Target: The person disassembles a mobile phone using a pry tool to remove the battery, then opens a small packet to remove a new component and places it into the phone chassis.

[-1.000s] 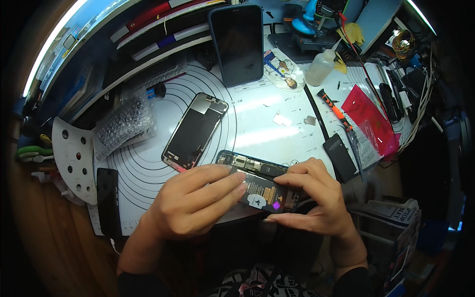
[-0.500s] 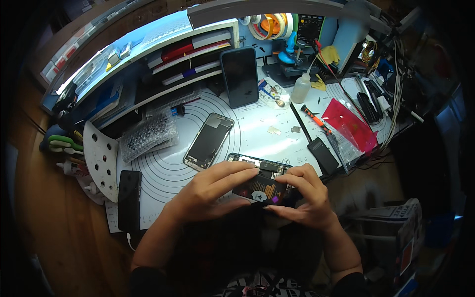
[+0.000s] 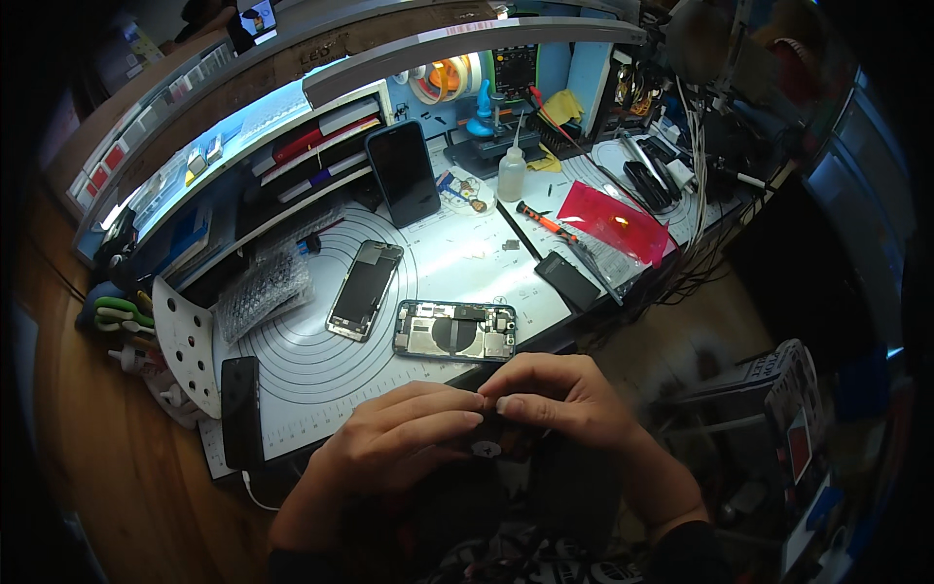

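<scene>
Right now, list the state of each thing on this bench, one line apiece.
Opened phone: back off, insides showing, flat on the mat.
Phone frame: lying flat, left of the opened phone.
Dark phone: propped upright, screen off.
Small dark part: pinched between both hands.
Left hand: closed on the part.
Right hand: closed on the part.
Squeeze bottle: upright, capped.

I look down on a wooden workbench [image 3: 117, 487] that curves around me, brown and a little shiny. On it lies a white work mat [image 3: 428, 263] with printed circles and grid lines. Behind the mat stands a low shelf unit [image 3: 243, 185] with flat boxes in its slots, and above it a long lamp bar [image 3: 467, 44] gives cold white light on the mat. The right side of the room is dark, with a tangle of cables [image 3: 696, 243] at the bench edge.
</scene>
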A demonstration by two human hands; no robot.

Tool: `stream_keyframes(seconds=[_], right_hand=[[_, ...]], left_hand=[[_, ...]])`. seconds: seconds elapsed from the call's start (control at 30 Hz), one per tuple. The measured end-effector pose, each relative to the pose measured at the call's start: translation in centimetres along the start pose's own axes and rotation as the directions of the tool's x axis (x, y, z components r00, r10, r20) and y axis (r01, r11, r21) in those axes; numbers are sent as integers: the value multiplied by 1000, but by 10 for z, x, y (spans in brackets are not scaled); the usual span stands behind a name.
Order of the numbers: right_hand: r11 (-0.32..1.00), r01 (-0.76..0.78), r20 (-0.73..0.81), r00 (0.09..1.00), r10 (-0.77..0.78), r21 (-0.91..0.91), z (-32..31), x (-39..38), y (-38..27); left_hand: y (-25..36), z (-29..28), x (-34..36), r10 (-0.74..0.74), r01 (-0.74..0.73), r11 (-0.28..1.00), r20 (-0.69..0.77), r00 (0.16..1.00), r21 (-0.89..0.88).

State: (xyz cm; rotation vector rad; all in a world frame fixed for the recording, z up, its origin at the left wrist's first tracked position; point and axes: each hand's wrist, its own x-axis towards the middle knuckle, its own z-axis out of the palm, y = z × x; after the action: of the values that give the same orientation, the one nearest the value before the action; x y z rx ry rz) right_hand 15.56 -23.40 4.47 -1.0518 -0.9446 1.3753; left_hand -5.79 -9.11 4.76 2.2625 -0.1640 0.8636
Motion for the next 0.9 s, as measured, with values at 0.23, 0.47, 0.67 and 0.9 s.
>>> stream_keyframes(seconds=[0.23, 0.47, 0.67, 0.9], right_hand=[[992, 90, -66, 993, -96, -83, 10, -9, 5], [986, 137, -269, 950, -157, -91, 2, -22, 24], [940, 328, 51, 944, -325, -94, -3, -26, 18], [974, 225, 91, 971, -222, -22, -21, -56, 16]], left_hand=[[25, 3, -1, 42, -44, 991, 19, 999, 124], [26, 15, 5, 59, -61, 976, 17, 998, 210], [51, 13, 6, -150, 150, 989, 4, 989, -7], [49, 27, 0, -205, 217, 887, 74, 976, -408]])
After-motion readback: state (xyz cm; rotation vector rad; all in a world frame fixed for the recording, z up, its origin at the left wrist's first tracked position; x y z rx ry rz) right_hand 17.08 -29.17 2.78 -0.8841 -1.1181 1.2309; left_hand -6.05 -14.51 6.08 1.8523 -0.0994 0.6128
